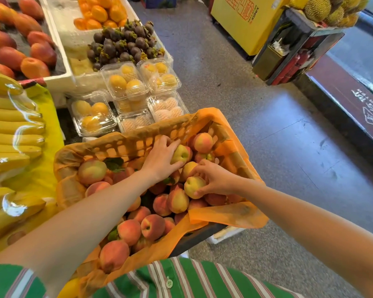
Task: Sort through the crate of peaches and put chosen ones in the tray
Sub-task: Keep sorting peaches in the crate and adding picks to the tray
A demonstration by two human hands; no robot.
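Both hands are inside the crate (125,145), which has an orange cloth lining and is full of peaches. The left hand (159,160) reaches to the far side, and its fingers (172,145) wrap around a yellow-green peach (181,154) on top of the pile. The right hand (213,178) is just beside it, with fingers curled around a second yellow peach (193,186). Clear boxes of yellow fruit (125,82) sit behind the crate. Bananas (11,134) lie to the left.
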